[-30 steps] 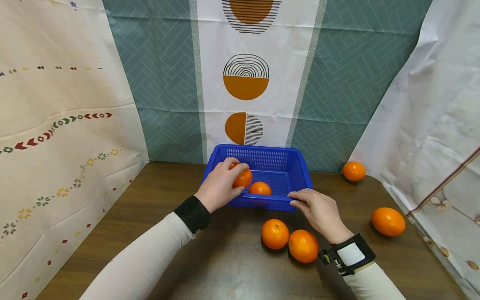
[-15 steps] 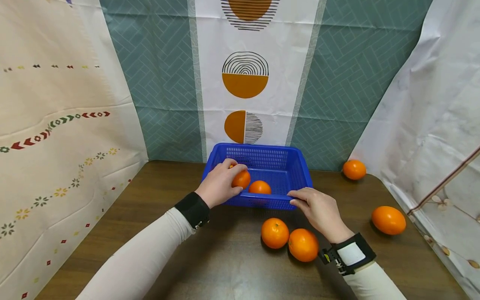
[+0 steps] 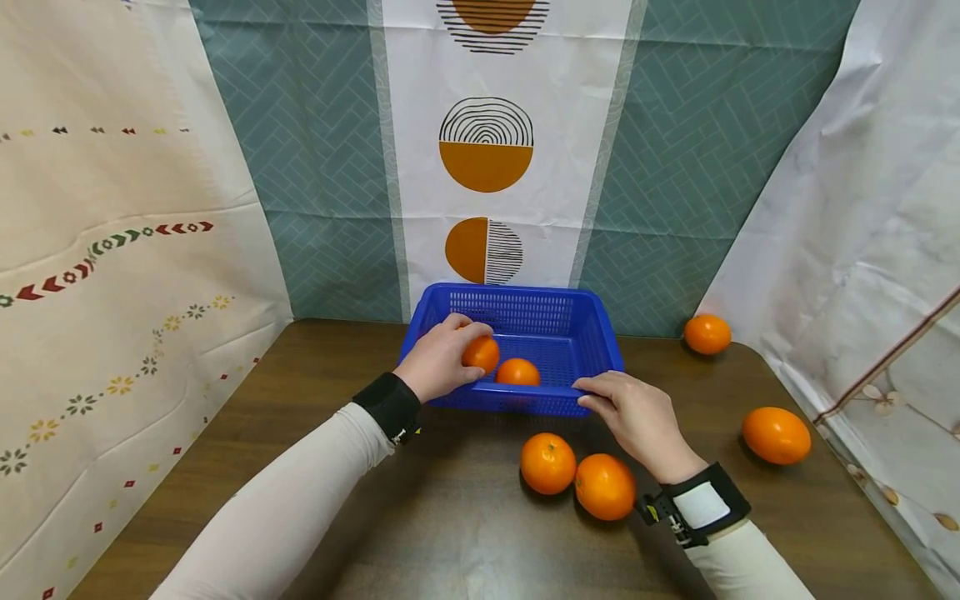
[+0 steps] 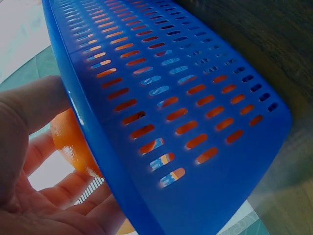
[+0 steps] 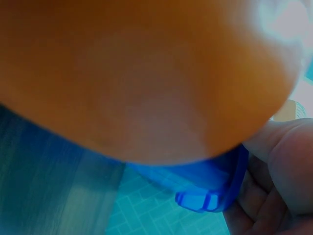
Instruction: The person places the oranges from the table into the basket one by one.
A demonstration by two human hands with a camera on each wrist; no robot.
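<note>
My left hand reaches over the front left of the blue plastic basket and holds an orange inside it. In the left wrist view, the thumb and fingers curve round this orange beside the basket's perforated wall. A second orange lies in the basket, just right of the held one. With thumb and fingers, my right hand pinches the basket's front rim near its right corner. The right wrist view also shows this hand at the rim, largely blocked by a close orange.
Two oranges lie side by side in front of the basket, a left one and a right one near my right wrist. Farther right on the wooden table are one orange and another by the back edge. Cloths hang behind and at both sides.
The head view has shifted slightly, so the whole scene sits a little higher in the frame. Both hands keep their holds on the orange and the basket rim, with hardly any movement.
</note>
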